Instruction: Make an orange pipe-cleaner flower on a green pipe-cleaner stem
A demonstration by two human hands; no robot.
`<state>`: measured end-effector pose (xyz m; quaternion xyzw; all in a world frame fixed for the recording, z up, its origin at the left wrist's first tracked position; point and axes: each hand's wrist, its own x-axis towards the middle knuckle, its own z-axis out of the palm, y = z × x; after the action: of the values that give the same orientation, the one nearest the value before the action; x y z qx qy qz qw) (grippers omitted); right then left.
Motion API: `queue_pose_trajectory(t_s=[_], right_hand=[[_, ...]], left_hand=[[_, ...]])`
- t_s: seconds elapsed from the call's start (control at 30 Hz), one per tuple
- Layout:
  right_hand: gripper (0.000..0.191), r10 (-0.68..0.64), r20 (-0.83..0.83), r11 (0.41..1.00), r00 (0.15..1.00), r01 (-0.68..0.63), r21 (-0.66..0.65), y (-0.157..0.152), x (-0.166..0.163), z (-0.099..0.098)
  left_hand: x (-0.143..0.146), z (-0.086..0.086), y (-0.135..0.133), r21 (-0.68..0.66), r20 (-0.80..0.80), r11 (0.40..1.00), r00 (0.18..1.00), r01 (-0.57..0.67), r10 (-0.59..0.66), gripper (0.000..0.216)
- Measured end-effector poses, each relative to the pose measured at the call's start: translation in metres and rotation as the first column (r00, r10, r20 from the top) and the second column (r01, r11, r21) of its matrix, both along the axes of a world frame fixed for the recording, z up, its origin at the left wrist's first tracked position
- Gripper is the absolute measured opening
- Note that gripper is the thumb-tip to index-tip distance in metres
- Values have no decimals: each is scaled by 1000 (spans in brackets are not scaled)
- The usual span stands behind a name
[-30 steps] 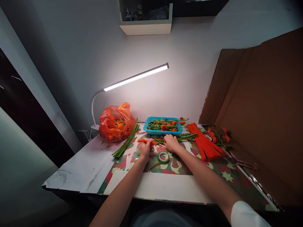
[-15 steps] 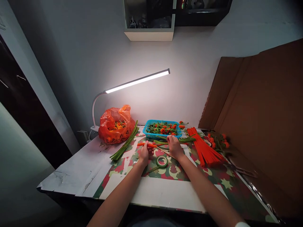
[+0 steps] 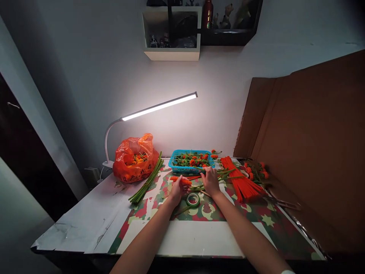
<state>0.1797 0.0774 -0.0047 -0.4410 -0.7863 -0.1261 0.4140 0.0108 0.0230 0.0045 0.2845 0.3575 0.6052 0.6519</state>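
Note:
My left hand [image 3: 176, 191] is closed around an orange, ridged coil [image 3: 186, 182] that looks like wound pipe cleaner; its ends stick out past my fingers. Just to the right, my right hand [image 3: 211, 183] is closed with fingers pinched, and a thin green stem [image 3: 197, 168] shows at its fingertips. A roll of green tape [image 3: 193, 200] lies on the table below and between my hands, its loose end trailing left. More green stems [image 3: 228, 174] lie beside and beyond my right hand. A fan of red-orange pipe cleaners [image 3: 242, 182] is spread to the right.
A blue basket [image 3: 171, 166] of orange flowers on stems stands behind my hands. At left are a bundle of green stems [image 3: 146, 184], a red plastic bag [image 3: 119, 167] and a lit lamp [image 3: 159, 106]. More orange flowers [image 3: 256, 171] and a cardboard sheet [image 3: 308, 144] are at right.
The view has shifted, so everything sits slightly lower and further left. My left hand still holds the orange coil, which is tilted more now. My right hand stays close by, fingers still pinched.

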Motion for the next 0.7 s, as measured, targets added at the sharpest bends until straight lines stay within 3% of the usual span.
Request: queue_pose_trajectory(t_s=[0.07,0.17,0.4,0.7], right_hand=[[22,18,-10,1000,1000,-17,19,-3,-1,1],[23,92,61,995,994,-94,26,-14,1,7],[27,126,152,989,980,-136,53,-29,5,21],[23,250,240,963,938,-268,42,-36,-8,22]], left_hand=[[5,-1,-2,75,-37,986,989,146,-143,29],[7,-1,-3,126,-30,973,981,195,-192,32],[-10,12,-3,86,120,995,992,-47,36,36],[-10,15,-2,-49,226,984,958,-170,177,19]])
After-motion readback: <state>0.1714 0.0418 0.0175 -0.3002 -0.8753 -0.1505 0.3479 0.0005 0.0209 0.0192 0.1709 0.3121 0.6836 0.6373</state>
